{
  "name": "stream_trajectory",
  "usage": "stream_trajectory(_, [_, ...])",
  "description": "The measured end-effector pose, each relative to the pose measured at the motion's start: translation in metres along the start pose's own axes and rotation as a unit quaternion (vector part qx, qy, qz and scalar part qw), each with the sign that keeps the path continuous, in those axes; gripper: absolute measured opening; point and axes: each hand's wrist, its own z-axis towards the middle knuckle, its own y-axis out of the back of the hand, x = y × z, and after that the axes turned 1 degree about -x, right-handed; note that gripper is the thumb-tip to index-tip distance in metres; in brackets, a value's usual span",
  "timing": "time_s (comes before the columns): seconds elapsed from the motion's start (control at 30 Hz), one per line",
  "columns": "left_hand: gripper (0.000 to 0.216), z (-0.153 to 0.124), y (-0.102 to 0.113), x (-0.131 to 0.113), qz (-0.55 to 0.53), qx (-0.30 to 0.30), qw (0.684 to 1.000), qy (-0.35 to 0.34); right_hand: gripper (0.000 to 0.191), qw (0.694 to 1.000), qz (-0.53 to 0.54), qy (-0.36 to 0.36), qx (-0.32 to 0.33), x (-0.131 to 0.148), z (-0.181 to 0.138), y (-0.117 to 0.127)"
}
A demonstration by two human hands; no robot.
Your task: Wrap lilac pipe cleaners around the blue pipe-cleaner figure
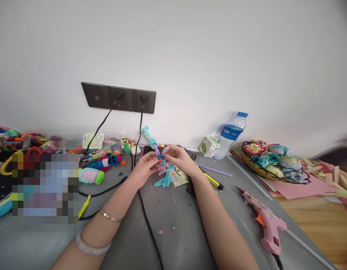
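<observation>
Both hands meet over the grey table, fingers pinched together. Between them is a small dark blue fuzzy piece (161, 157), with purple pipe cleaners (157, 150) sticking up beside it. My left hand (143, 169) pinches this pipe-cleaner piece from the left. My right hand (181, 160) grips it from the right, its fingertips partly covering the piece. Light blue pipe cleaners (163, 180) lie just below the fingers, next to a green checked card (180, 177). Behind the hands leans a twisted turquoise pipe-cleaner shape (147, 135).
At right lie a pink hot glue gun (270, 221), a yellow-and-black tool (213, 181) and a purple pipe cleaner (215, 170). A water bottle (230, 135) and small box (209, 146) stand by the wall. Black cords (147, 221) cross the table. Colourful crafts (106, 161) crowd the left.
</observation>
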Motion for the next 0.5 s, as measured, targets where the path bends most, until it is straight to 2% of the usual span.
stream_trajectory(0.23, [0.030,0.0042,0.0006,0.0016,-0.109,-0.017,0.994,-0.014,0.022,0.998,-0.045,0.037,0.004,0.0016,-0.0017,0.0024])
stream_trajectory(0.5, [0.032,0.0043,0.0004,-0.0004,-0.141,-0.017,0.990,-0.016,0.022,0.999,-0.026,0.042,0.002,0.0040,-0.0023,0.0040])
